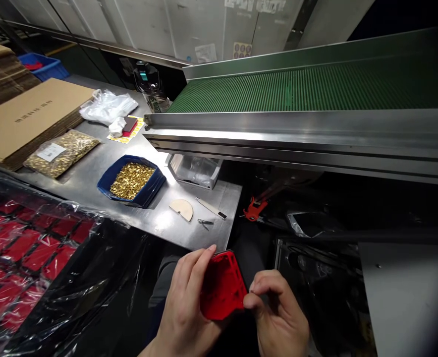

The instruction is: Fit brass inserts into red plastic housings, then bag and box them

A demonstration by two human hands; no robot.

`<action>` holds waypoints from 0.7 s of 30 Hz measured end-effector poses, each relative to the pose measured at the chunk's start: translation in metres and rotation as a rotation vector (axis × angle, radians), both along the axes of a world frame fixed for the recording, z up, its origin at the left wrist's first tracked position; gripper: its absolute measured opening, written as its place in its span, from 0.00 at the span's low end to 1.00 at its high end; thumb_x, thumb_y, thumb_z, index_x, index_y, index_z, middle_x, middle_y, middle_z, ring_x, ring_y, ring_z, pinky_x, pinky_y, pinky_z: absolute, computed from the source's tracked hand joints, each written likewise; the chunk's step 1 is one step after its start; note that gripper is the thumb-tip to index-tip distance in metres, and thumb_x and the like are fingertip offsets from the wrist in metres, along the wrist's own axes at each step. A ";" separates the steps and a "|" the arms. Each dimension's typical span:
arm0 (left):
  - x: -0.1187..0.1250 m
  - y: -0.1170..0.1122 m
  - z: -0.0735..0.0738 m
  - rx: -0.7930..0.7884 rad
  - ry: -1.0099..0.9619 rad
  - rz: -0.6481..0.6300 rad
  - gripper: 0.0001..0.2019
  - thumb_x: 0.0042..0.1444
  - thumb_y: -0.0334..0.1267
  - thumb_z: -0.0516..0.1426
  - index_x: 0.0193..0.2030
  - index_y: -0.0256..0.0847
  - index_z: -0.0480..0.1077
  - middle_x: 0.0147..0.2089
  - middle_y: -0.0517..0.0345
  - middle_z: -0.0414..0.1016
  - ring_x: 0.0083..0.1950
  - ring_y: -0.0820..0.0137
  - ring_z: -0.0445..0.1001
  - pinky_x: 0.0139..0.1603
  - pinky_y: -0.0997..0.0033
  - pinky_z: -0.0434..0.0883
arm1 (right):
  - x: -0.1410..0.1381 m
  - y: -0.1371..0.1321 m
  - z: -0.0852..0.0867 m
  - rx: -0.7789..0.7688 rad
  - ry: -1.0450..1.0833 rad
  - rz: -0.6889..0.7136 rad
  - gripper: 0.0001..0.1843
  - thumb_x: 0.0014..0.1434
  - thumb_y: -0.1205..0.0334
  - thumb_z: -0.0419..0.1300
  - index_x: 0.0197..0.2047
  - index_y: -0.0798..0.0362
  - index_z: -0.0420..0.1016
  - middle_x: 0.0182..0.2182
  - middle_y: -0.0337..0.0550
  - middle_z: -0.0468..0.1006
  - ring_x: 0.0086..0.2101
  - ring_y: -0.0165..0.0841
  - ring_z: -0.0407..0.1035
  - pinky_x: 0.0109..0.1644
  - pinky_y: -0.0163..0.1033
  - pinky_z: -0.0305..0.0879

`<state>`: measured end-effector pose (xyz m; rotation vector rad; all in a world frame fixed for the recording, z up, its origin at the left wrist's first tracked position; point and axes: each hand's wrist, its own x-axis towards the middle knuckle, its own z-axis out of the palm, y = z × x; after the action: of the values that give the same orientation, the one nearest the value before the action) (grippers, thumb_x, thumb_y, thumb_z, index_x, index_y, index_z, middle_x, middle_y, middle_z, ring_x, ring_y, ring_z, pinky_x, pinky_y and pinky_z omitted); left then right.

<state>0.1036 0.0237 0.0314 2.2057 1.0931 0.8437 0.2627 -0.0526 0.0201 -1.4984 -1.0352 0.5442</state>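
My left hand (185, 297) grips a hollow red plastic part (222, 285), a shallow open box with a dark outer edge, from its left side. Its inside faces up toward me, and small details on its floor are too dark to make out. Beside the part's right corner is my right hand (282, 312), with thumb and forefinger pinched together. Anything between those fingertips is too small to name. On the metal table beyond lie a pale half-round disc (182, 209), small tweezers-like clippers (205, 222) and a thin white-handled tool (210, 207).
A blue bin (150, 191) holds small brass pieces, near a bag of similar pieces (63, 152). A clear-fronted tray (194, 169) stands under the green conveyor (241, 91). Wrapped red parts (36, 253) lie at left, below stacked cardboard (33, 116). A plastic bag (109, 105) lies behind.
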 end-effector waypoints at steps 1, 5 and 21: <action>0.000 0.000 0.000 0.003 0.001 0.002 0.40 0.56 0.45 0.67 0.70 0.36 0.56 0.58 0.40 0.68 0.58 0.55 0.71 0.56 0.56 0.76 | 0.000 0.000 0.000 -0.004 -0.005 -0.002 0.12 0.63 0.50 0.66 0.38 0.48 0.73 0.32 0.37 0.74 0.36 0.29 0.72 0.40 0.30 0.71; 0.003 0.001 -0.001 0.027 0.003 0.010 0.39 0.57 0.46 0.67 0.70 0.36 0.57 0.58 0.40 0.68 0.57 0.55 0.71 0.55 0.57 0.76 | 0.003 0.002 0.001 -0.048 -0.024 0.075 0.14 0.65 0.48 0.62 0.48 0.46 0.75 0.46 0.43 0.80 0.47 0.33 0.76 0.49 0.32 0.74; 0.004 0.001 -0.004 0.063 0.003 -0.008 0.42 0.53 0.51 0.69 0.68 0.32 0.59 0.60 0.38 0.72 0.61 0.54 0.74 0.61 0.59 0.76 | 0.008 0.000 -0.002 -0.016 -0.096 0.030 0.09 0.65 0.52 0.64 0.40 0.49 0.74 0.36 0.41 0.79 0.39 0.33 0.76 0.45 0.34 0.73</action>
<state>0.1076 0.0244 0.0271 2.2623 1.0722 0.8831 0.2711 -0.0526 0.0183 -1.5372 -1.1319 0.5064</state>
